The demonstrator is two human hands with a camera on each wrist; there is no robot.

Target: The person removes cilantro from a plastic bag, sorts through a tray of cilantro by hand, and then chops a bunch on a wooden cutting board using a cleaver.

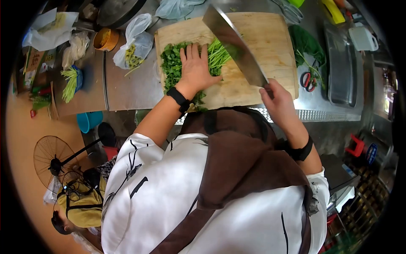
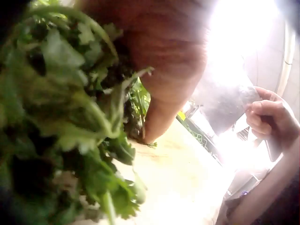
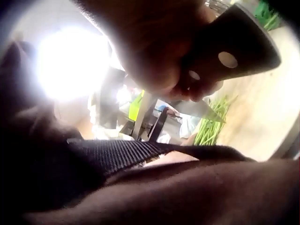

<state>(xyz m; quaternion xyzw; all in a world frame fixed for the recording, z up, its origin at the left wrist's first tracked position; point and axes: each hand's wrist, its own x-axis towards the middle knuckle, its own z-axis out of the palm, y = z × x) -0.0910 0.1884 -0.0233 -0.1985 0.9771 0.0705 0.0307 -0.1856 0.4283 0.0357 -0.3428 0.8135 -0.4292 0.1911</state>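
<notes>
Leafy green herbs point(image 1: 172, 63) lie across the left part of a wooden cutting board point(image 1: 270, 51), their pale green stems point(image 1: 217, 57) pointing right. My left hand point(image 1: 196, 70) rests flat on the bunch, fingers spread and thumb out to the right; in the left wrist view the herb leaves point(image 2: 61, 108) stand close beside the palm. My right hand point(image 1: 279, 101) grips the handle of a wide cleaver point(image 1: 239, 48), held up over the board to the right of the stems. The right wrist view shows the dark handle point(image 3: 234, 47) within the curled fingers of my right hand point(image 3: 154, 51).
Right of the board are red-handled scissors point(image 1: 308, 81), leafy greens point(image 1: 306, 44) and a metal tray point(image 1: 341, 67). On the left lie a plastic bag point(image 1: 135, 42), an orange container point(image 1: 106, 40) and a bundle of green stalks point(image 1: 70, 84). A person point(image 1: 80, 197) is at lower left.
</notes>
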